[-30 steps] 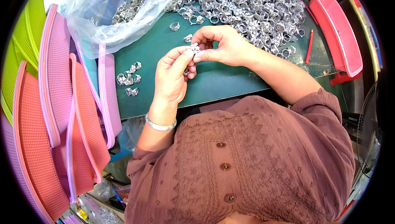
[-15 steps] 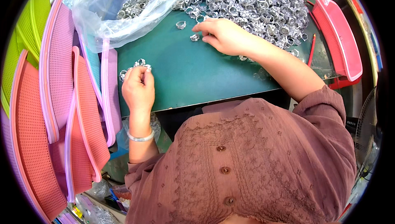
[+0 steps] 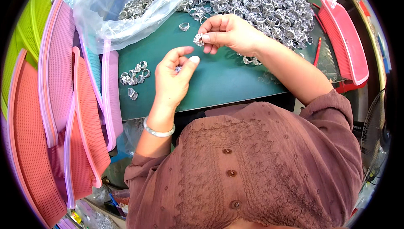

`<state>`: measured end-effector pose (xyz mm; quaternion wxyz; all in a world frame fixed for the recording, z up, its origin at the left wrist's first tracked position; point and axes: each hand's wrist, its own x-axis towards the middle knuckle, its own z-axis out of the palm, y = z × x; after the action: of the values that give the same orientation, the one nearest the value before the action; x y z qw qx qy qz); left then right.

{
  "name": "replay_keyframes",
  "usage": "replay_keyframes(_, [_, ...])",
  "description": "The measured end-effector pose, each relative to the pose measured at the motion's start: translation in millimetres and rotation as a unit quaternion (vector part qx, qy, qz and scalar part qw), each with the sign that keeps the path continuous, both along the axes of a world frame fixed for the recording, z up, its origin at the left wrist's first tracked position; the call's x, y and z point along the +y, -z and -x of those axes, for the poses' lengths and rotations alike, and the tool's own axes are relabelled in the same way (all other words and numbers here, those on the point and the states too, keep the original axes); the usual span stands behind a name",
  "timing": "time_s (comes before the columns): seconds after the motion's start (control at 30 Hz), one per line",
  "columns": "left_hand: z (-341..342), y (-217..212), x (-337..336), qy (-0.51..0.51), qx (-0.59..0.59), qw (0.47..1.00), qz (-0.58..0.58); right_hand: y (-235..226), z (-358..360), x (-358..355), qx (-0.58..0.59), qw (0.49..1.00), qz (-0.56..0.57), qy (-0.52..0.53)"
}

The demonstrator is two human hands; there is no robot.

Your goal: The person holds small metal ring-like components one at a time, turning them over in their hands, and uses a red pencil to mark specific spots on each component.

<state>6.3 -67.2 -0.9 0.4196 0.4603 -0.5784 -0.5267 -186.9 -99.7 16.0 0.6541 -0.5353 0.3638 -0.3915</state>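
1. While the right hand (image 3: pixel 229 35) pinches a silvery ring (image 3: pixel 198 40) over the desk (image 3: pixel 210 88), thumb and fingers closed on it, the left hand (image 3: pixel 171 79) is near but not touching it.
2. Left fingers: thumb and index spread, the rest curled. Something silvery (image 3: pixel 179 68) shows between them — can't tell if it's gripped.
3. Step in hand, judged: single-piece handling, one ring up, studded face showing, hands close together.
4. Layout: big pile of rings (image 3: pixel 261 6) beyond the right hand; small group of rings (image 3: pixel 131 80) at the desk's left side; lone ring (image 3: pixel 184 28) just beside the plastic bag (image 3: pixel 132 33).
5. Next move, judged: calls for a light, steady pinch — if the left hand shares the hold, thumb and index must close without dropping whatever it carries.
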Motion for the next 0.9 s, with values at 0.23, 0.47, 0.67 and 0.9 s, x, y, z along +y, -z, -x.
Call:
replay_keyframes(0.23, [32.0, -3.1, -4.8, -0.033, -0.014, 0.977, 0.21, 15.2, 15.4, 15.4, 0.028, 0.99, 0.136, -0.001])
replay_keyframes(0.47, [30.1, -2.8, -2.9, -0.049, -0.135, 0.908, 0.394, 19.9, 16.4, 23.4, -0.032, 0.992, 0.112, -0.038])
replay_keyframes(0.67, [29.9, 2.6, -7.4, -0.021, -0.094, 0.917, 0.387, 22.3, 12.4, 25.0, -0.072, 0.991, 0.116, 0.0])
replay_keyframes(0.9, [29.8, -1.2, -0.3, -0.014, 0.088, 0.996, -0.012, 22.1, 13.1, 23.6, -0.039, 0.982, 0.178, 0.046])
